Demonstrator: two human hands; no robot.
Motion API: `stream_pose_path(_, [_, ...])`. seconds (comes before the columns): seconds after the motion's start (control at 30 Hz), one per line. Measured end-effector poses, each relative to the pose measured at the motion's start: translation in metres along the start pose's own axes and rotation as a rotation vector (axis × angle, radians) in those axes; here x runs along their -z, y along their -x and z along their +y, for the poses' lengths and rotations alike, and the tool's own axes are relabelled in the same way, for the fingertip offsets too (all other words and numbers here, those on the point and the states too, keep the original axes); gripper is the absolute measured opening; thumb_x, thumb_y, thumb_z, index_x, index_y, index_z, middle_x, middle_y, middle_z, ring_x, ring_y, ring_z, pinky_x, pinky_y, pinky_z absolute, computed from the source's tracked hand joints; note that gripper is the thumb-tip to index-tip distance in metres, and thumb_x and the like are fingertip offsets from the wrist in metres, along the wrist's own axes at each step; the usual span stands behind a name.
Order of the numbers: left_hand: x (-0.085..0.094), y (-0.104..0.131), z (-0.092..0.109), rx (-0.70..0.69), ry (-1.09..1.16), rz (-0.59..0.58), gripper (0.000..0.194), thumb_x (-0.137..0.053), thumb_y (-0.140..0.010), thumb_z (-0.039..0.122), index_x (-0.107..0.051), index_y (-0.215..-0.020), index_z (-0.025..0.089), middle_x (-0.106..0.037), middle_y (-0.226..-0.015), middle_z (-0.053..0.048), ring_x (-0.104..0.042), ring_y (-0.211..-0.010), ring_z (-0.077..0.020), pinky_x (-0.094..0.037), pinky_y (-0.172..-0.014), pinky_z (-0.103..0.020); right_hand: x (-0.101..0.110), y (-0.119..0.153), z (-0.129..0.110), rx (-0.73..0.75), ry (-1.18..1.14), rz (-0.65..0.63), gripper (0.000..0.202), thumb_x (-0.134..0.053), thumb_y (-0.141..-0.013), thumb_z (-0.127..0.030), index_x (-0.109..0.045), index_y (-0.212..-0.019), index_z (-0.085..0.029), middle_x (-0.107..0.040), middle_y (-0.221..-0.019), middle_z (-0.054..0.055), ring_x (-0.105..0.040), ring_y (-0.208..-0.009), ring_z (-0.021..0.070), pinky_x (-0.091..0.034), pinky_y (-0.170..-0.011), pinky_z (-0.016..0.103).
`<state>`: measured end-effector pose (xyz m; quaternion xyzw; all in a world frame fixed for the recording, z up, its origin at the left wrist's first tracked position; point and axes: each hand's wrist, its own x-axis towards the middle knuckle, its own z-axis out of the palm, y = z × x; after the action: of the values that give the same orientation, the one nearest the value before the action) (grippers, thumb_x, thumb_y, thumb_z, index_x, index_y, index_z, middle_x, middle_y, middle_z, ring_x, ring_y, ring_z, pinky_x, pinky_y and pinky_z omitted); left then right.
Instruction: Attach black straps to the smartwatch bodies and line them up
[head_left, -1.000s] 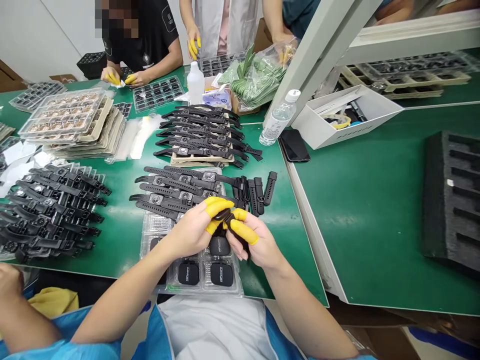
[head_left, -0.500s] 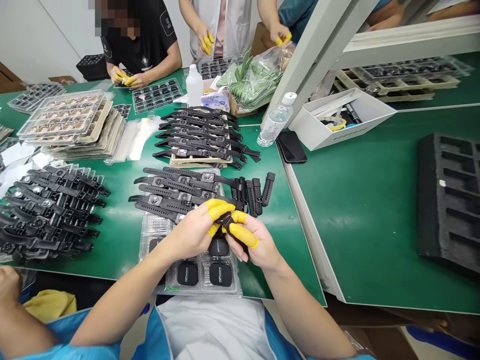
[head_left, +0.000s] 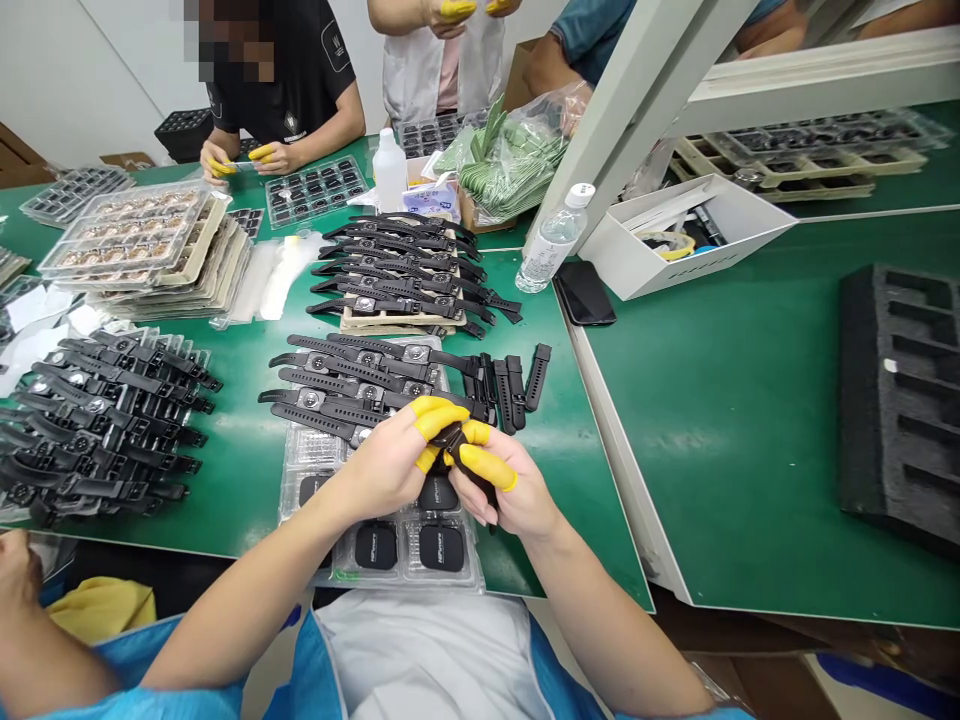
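My left hand (head_left: 401,452) and my right hand (head_left: 508,474), both with yellow finger covers, meet over a clear tray (head_left: 474,572). Between them they grip a small black watch part (head_left: 450,438), mostly hidden by the fingers; a black strap hangs under my right hand. Square black watches (head_left: 441,547) lie face up in the tray's front pockets. Across its back part rest several watches with black straps (head_left: 367,393), undersides up. Loose black straps (head_left: 514,392) lie on the green table just right of them.
More strapped watches (head_left: 405,265) stand behind on beige trays, others (head_left: 90,420) at the left. A water bottle (head_left: 553,240), phone (head_left: 585,293), white box (head_left: 690,240) and black foam block (head_left: 900,400) are to the right. People work across the table.
My hands barely move, still holding the black part. Across the table, one person's yellow-tipped hands have risen, and the other person's hands have moved apart with a thin strip between them.
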<state>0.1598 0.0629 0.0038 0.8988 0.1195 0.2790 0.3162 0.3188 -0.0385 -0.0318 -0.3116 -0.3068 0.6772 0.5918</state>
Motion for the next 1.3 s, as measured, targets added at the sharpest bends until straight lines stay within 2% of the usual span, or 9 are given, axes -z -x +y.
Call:
stream_pose_path(0.17, [-0.002, 0.001, -0.001, -0.004, -0.015, 0.002, 0.041, -0.043, -0.102, 0.009, -0.053, -0.141, 0.019, -0.067, -0.13, -0.015, -0.066, -0.123, -0.0241, -0.06, -0.104, -0.041, -0.002, 0.0, 0.0, 0.009, -0.011, 0.02, 0.03, -0.067, -0.099, -0.049, -0.056, -0.09, -0.022, -0.051, -0.042, -0.01, -0.03, -0.029, 0.0063, -0.03, -0.033, 0.016])
stream_pose_path(0.33, [-0.001, 0.001, 0.001, -0.023, -0.139, -0.013, 0.046, -0.04, -0.102, 0.008, -0.05, -0.146, 0.019, -0.064, -0.129, -0.015, -0.064, -0.121, -0.0251, -0.06, -0.101, -0.042, 0.0, 0.0, -0.002, -0.031, -0.054, 0.034, 0.031, -0.069, -0.096, -0.049, -0.057, -0.091, -0.021, -0.048, -0.039, -0.011, -0.026, -0.027, 0.0062, -0.029, -0.031, 0.016])
stream_pose_path(0.5, [0.006, -0.001, 0.005, -0.062, -0.081, -0.042, 0.047, -0.042, -0.103, 0.019, -0.046, -0.15, 0.016, -0.06, -0.128, -0.018, -0.061, -0.117, -0.0273, -0.059, -0.101, -0.046, 0.002, 0.0, -0.004, -0.083, -0.039, 0.046, 0.034, -0.07, -0.095, -0.052, -0.058, -0.089, -0.02, -0.048, -0.037, -0.011, -0.024, -0.026, 0.0057, -0.026, -0.029, 0.016])
stream_pose_path(0.7, [0.009, -0.002, 0.005, -0.03, -0.262, -0.107, 0.039, -0.049, -0.099, 0.02, -0.056, -0.137, 0.013, -0.063, -0.116, -0.016, -0.06, -0.109, -0.0286, -0.06, -0.094, -0.046, 0.001, -0.002, -0.009, -0.145, -0.025, 0.07, 0.04, -0.071, -0.092, -0.058, -0.056, -0.087, -0.021, -0.045, -0.036, -0.012, -0.02, -0.026, 0.0053, -0.024, -0.029, 0.016])
stream_pose_path(0.93, [0.014, -0.002, 0.008, -0.02, -0.136, -0.148, 0.043, -0.043, -0.102, 0.019, -0.05, -0.144, 0.014, -0.063, -0.124, -0.018, -0.061, -0.114, -0.0286, -0.058, -0.099, -0.048, 0.002, 0.0, -0.008, -0.145, 0.032, 0.05, 0.039, -0.07, -0.094, -0.057, -0.054, -0.088, -0.022, -0.047, -0.038, -0.011, -0.023, -0.026, 0.0056, -0.023, -0.029, 0.016])
stream_pose_path(1.03, [0.014, -0.002, 0.004, 0.005, -0.079, -0.076, 0.044, -0.048, -0.104, 0.022, -0.047, -0.148, 0.017, -0.066, -0.123, -0.015, -0.065, -0.111, -0.025, -0.059, -0.095, -0.041, 0.003, 0.0, -0.008, -0.084, 0.053, 0.047, 0.038, -0.067, -0.096, -0.057, -0.055, -0.091, -0.022, -0.052, -0.043, -0.01, -0.029, -0.028, 0.0064, -0.03, -0.032, 0.018])
stream_pose_path(1.13, [0.012, -0.001, 0.002, 0.047, -0.007, 0.083, 0.031, -0.06, -0.103, 0.024, -0.059, -0.134, 0.021, -0.071, -0.111, -0.008, -0.068, -0.099, -0.0188, -0.059, -0.088, -0.033, 0.002, 0.0, -0.008, -0.026, 0.06, 0.036, 0.041, -0.07, -0.094, -0.059, -0.056, -0.098, -0.021, -0.057, -0.054, -0.009, -0.039, -0.033, 0.0071, -0.038, -0.035, 0.019])
stream_pose_path(1.23, [0.008, -0.001, 0.005, 0.091, 0.118, 0.232, 0.011, -0.069, -0.1, 0.029, -0.069, -0.108, 0.021, -0.072, -0.106, -0.006, -0.069, -0.099, -0.0183, -0.059, -0.088, -0.033, 0.002, -0.001, -0.01, -0.089, 0.014, -0.021, 0.045, -0.072, -0.092, -0.062, -0.056, -0.1, -0.021, -0.049, -0.057, -0.011, -0.035, -0.034, 0.0056, -0.035, -0.033, 0.019])
stream_pose_path(1.3, [0.006, -0.002, 0.009, 0.196, 0.296, 0.327, 0.014, -0.069, -0.1, 0.033, -0.067, -0.106, 0.021, -0.074, -0.113, -0.008, -0.072, -0.103, -0.0203, -0.062, -0.086, -0.035, 0.004, -0.001, -0.014, -0.189, -0.023, -0.074, 0.045, -0.07, -0.092, -0.063, -0.056, -0.097, -0.021, -0.043, -0.056, -0.013, -0.028, -0.034, 0.0046, -0.029, -0.031, 0.018])
